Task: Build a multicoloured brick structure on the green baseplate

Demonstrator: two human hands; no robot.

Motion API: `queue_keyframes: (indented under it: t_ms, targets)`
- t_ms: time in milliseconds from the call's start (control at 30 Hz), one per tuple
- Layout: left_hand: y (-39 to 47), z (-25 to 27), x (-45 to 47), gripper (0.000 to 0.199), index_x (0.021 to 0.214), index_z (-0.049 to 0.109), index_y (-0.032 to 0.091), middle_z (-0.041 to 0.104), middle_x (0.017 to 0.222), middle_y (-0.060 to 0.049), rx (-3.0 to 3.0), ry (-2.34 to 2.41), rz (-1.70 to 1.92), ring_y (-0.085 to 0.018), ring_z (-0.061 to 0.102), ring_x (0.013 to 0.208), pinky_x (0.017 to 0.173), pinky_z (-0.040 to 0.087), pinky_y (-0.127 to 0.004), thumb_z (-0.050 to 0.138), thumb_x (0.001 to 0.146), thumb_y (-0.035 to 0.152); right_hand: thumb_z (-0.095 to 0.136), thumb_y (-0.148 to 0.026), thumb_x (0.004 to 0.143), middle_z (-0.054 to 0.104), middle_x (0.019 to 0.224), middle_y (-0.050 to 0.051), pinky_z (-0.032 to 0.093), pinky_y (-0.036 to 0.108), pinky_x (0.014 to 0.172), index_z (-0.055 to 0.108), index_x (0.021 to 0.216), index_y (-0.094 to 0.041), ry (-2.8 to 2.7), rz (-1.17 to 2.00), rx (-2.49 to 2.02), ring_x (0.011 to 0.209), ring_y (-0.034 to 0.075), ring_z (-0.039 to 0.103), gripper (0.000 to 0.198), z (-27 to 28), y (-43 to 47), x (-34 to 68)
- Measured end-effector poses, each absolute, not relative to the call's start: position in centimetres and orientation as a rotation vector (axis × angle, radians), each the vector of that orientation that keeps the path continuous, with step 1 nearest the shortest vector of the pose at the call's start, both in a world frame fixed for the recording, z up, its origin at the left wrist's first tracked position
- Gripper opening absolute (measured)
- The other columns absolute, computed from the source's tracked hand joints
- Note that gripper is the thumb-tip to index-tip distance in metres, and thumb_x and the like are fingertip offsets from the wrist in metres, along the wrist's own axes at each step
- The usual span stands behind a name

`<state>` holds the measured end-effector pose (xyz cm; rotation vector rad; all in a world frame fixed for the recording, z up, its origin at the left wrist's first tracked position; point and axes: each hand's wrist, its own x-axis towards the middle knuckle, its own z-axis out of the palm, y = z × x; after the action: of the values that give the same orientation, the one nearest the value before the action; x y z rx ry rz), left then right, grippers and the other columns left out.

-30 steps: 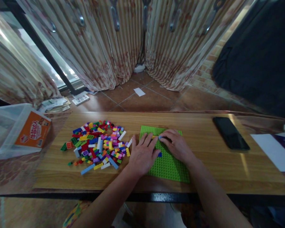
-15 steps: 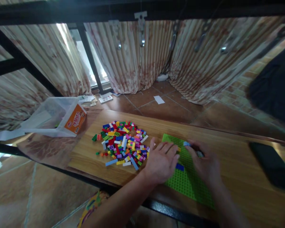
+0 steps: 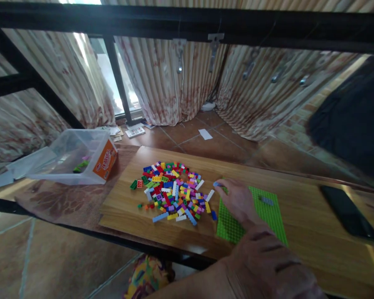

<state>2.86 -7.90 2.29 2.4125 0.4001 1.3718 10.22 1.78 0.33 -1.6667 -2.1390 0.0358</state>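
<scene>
My right hand [image 3: 238, 201] reaches leftward over the green baseplate [image 3: 272, 222], a small light blue brick [image 3: 217, 184] pinched at its fingertips. In front of it, my left hand [image 3: 274, 265] crosses over the right forearm. Its fingers are blurred and partly out of sight. A grey brick [image 3: 267, 201] sits on the upper right part of the baseplate. Just off the plate's left edge lie a dark blue brick [image 3: 214, 215] and a yellow brick [image 3: 207, 207]. Beside them spreads a pile of mixed coloured bricks [image 3: 174, 193].
The wooden board [image 3: 127, 214] carries the bricks and plate. A black phone [image 3: 349, 211] lies at the right. To the left, a clear plastic box [image 3: 75, 178] with an orange label rests on its side. Dark metal bars [image 3: 187, 23] run across the top.
The dark blue and yellow bricks have shifted from the baseplate to its left. My right hand has swung left with the light blue brick. My left hand has crossed rightward over that arm.
</scene>
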Motion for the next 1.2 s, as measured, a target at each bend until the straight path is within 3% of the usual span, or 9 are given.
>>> queue_keyframes:
  t_ms: [167,400,600,767,1100,1200]
  targets:
    - [-6.9,3.1,1.8,0.022,0.073,0.063,0.016,0.069,0.067,-0.002,2.315,0.542,1.392,-0.013,0.06,0.065,0.074,0.045,-0.034,0.049,0.085,0.027,0.054,-0.026,0.089,0.072,0.083,0.006,0.043,0.036,0.077,0.068,0.086,-0.021,-2.224,0.011,-1.708,0.08,0.022,0.061,0.016,0.0,2.1,8.3]
    - [-6.8,3.4,1.5,0.023,0.07,0.062,0.016,0.066,0.065,-0.002,2.281,0.568,1.381,-0.013,0.058,0.063,0.068,0.042,-0.032,0.047,0.085,0.026,0.053,-0.027,0.089,0.074,0.092,0.005,0.049,0.032,0.077,0.069,0.096,-0.022,-2.052,0.339,-1.542,0.083,0.019,0.066,0.018,0.0,0.6,6.0]
    - [-6.1,3.8,0.7,0.021,0.073,0.062,0.017,0.065,0.07,-0.003,2.304,0.565,1.328,-0.014,0.058,0.067,0.071,0.042,-0.033,0.048,0.086,0.026,0.053,-0.03,0.089,0.073,0.09,0.004,0.053,0.032,0.072,0.07,0.09,-0.023,-1.839,0.297,-1.471,0.078,0.019,0.068,0.018,0.0,-1.2,6.0]
    - [-5.0,3.7,-0.3,0.016,0.08,0.063,0.017,0.067,0.075,-0.004,2.312,0.567,1.333,-0.017,0.06,0.074,0.074,0.044,-0.034,0.054,0.083,0.03,0.057,-0.032,0.087,0.071,0.082,0.003,0.054,0.032,0.064,0.07,0.087,-0.025,-1.899,0.437,-1.312,0.074,0.019,0.067,0.016,-1.0,-1.8,5.2]
    - [-3.9,4.8,-2.3,0.023,0.078,0.062,0.015,0.066,0.073,-0.004,2.183,0.766,1.423,-0.015,0.06,0.071,0.073,0.046,-0.033,0.044,0.088,0.026,0.063,-0.031,0.085,0.067,0.1,0.006,0.047,0.041,0.083,0.072,0.099,-0.027,-2.259,0.256,-1.076,0.093,0.023,0.058,0.017,-0.6,-1.6,-0.2]
    - [-3.5,4.8,-2.5,0.022,0.079,0.062,0.016,0.066,0.072,-0.003,2.181,0.785,1.441,-0.014,0.06,0.069,0.072,0.046,-0.032,0.045,0.089,0.025,0.057,-0.026,0.089,0.067,0.097,0.005,0.044,0.042,0.083,0.072,0.091,-0.027,-2.309,0.214,-1.089,0.093,0.023,0.055,0.015,-0.6,-1.7,-1.4]
